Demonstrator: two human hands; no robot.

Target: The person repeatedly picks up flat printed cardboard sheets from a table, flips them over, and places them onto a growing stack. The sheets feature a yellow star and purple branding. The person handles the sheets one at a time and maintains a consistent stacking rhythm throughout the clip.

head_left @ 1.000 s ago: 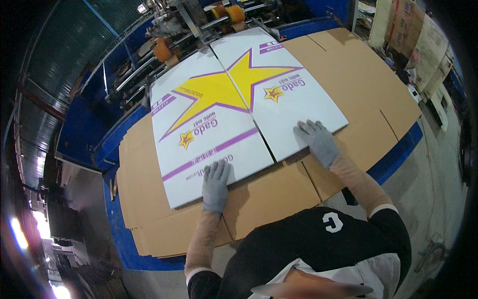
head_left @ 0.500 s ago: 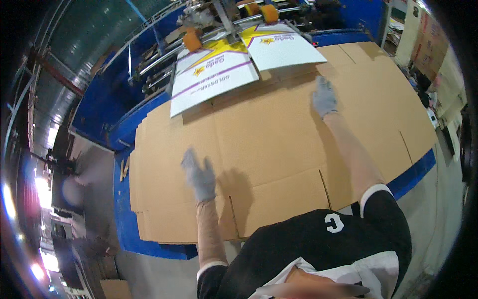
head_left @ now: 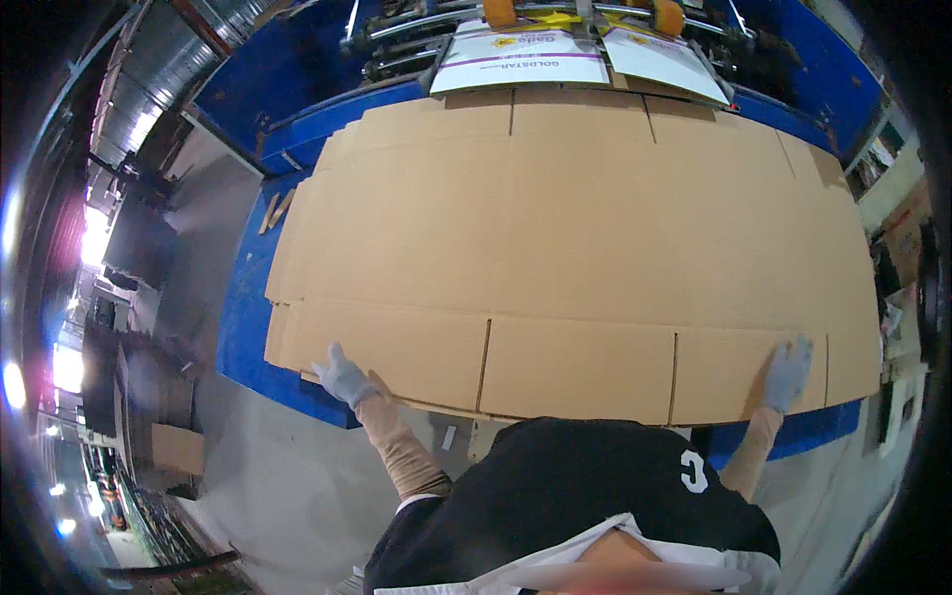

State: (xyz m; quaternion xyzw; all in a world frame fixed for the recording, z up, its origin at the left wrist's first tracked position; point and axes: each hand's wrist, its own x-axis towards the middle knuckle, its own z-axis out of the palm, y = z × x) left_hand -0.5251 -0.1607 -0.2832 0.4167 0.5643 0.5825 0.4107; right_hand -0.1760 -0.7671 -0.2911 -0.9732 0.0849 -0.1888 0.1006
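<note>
- Head view, hands: left hand (head_left: pixel 342 375) is hovering at or touching the front-left edge of the brown cardboard sheet (head_left: pixel 585 228); can't tell which. Its thumb is standing apart from the fingers, nothing seen in its grasp.
- Right hand (head_left: pixel 788 375) is reaching over the front-right flap, fingers straight and a bit spread, released. Contact is not showing clearly.
- Head view, work: brown sheet is lying flat on top of a stack that is covering most of the blue table (head_left: pixel 248 327). Left edges below are stepping out unevenly.
- White printed blank (head_left: pixel 521 64) is sitting at the far edge, partly under the orange rollers (head_left: pixel 501 13).
- Doing it well, my judgement: hands are spanning the sheet widely, so loading both sides equally is keeping it from skewing. Getting fingertips under one layer only is worth checking, since edges are sitting close. Avoiding pressure near the slots is sparing the flaps from creasing. Keeping gloves clear of the rollers is a must.
- Versus half a second ago: white blank is sitting farther in at the rollers, less of it overlapping the stack. Both hands are now resting lower in view, by the front edge, and wider apart; right one was well up the sheet. View is also pointing differently, so some shift is the head moving.
</note>
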